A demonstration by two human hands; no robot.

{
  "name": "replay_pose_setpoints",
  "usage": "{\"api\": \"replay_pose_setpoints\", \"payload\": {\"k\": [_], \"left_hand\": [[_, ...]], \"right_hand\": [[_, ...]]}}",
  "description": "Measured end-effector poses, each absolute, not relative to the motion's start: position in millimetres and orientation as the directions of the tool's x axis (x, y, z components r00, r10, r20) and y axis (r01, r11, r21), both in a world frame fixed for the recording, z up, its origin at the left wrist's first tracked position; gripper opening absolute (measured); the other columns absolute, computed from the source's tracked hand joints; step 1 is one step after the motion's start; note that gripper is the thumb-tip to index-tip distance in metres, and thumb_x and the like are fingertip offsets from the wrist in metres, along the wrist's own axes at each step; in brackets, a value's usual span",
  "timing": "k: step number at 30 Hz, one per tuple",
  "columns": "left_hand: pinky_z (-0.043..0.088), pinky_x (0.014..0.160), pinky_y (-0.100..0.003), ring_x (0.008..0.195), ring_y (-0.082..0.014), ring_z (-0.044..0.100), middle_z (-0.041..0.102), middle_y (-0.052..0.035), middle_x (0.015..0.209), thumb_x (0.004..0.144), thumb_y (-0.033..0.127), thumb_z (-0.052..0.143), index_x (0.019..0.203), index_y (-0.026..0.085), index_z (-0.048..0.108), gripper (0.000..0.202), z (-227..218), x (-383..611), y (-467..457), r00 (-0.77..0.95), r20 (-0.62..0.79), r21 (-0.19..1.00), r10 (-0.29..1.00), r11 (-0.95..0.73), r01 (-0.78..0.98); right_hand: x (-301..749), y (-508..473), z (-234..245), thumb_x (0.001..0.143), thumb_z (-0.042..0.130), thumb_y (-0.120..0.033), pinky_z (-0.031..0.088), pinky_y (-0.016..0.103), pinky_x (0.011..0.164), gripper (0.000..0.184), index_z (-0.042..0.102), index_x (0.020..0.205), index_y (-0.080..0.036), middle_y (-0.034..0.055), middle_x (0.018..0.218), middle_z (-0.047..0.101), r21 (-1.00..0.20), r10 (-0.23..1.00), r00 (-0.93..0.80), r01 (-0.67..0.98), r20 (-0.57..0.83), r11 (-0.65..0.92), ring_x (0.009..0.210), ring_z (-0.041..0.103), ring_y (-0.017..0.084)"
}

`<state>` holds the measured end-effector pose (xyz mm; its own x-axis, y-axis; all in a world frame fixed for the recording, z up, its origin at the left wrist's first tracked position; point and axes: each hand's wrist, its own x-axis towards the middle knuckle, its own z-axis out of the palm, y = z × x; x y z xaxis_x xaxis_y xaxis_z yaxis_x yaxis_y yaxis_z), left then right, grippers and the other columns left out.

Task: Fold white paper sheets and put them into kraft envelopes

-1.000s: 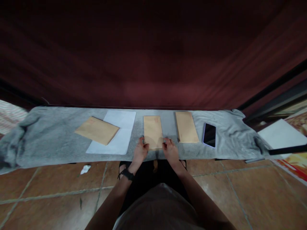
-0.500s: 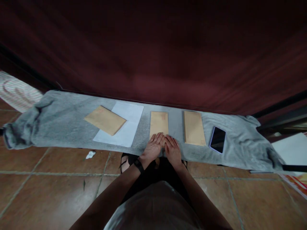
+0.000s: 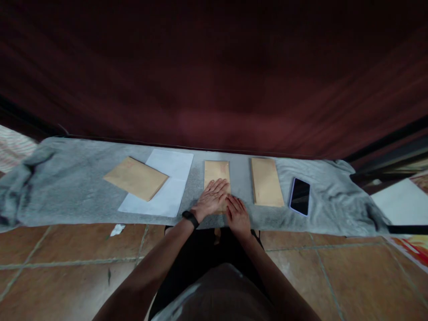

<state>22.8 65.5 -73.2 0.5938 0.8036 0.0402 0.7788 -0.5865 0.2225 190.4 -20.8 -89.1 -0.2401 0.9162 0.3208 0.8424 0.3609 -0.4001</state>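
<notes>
A left hand (image 3: 210,199) reached farther up a tan envelope (image 3: 216,169) lying flat on the cloth-covered surface (image 3: 80,194).

Half a second earlier, both hands rested side by side over its near end; now the left fingers lay outstretched across its middle, gripping nothing, while the right hand (image 3: 238,216) remained at the near right edge, fingers close together, any hold impossible to tell. The envelope stack (image 3: 267,183) and phone (image 3: 300,197) at right stayed put, as did another envelope (image 3: 136,179) overlapping white paper (image 3: 175,178).

The middle envelope (image 3: 215,173) is tan with reddish print (image 3: 224,166), the paper (image 3: 174,185) white, the cloth (image 3: 76,187) grey, the phone (image 3: 300,196) black edged lilac.
</notes>
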Motion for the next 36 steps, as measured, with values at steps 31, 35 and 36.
{"api": "replay_pose_setpoints", "payload": {"k": [31, 35, 36], "left_hand": [[0.009, 0.127, -0.041, 0.155, -0.0166, 0.018, 0.032, -0.0032, 0.165, 0.104, 0.037, 0.032, 0.156, 0.021, 0.035, 0.054, -70, 10, 125, 0.750, 0.081, 0.184, 0.657, -0.749, 0.636], [0.010, 0.127, -0.039, 0.154, -0.0153, 0.020, 0.031, -0.0032, 0.165, 0.105, 0.036, 0.033, 0.154, 0.023, 0.037, 0.051, -66, 7, 106, 0.776, 0.089, 0.184, 0.625, -0.776, 0.603], [0.011, 0.127, -0.039, 0.154, -0.0150, 0.021, 0.032, -0.0035, 0.165, 0.105, 0.036, 0.033, 0.154, 0.023, 0.038, 0.051, -66, 6, 100, 0.778, 0.096, 0.185, 0.621, -0.779, 0.599]], "right_hand": [[188, -21, -84, 0.100, 0.044, -0.019, 0.038, 0.049, 0.117, 0.040, 0.055, 0.139, -0.021, 0.0105, 0.142, 0.061, -0.394, 0.909, -0.238, 0.842, 0.343, 0.369, 0.135, 0.053, 0.025], [188, -22, -86, 0.100, 0.045, -0.022, 0.038, 0.049, 0.116, 0.040, 0.055, 0.138, -0.017, 0.0129, 0.142, 0.060, -0.381, 0.901, -0.246, 0.843, 0.356, 0.380, 0.135, 0.052, 0.026], [188, -22, -87, 0.100, 0.045, -0.022, 0.038, 0.049, 0.116, 0.040, 0.056, 0.138, -0.017, 0.0131, 0.142, 0.060, -0.382, 0.899, -0.247, 0.841, 0.361, 0.384, 0.135, 0.052, 0.026]]}}
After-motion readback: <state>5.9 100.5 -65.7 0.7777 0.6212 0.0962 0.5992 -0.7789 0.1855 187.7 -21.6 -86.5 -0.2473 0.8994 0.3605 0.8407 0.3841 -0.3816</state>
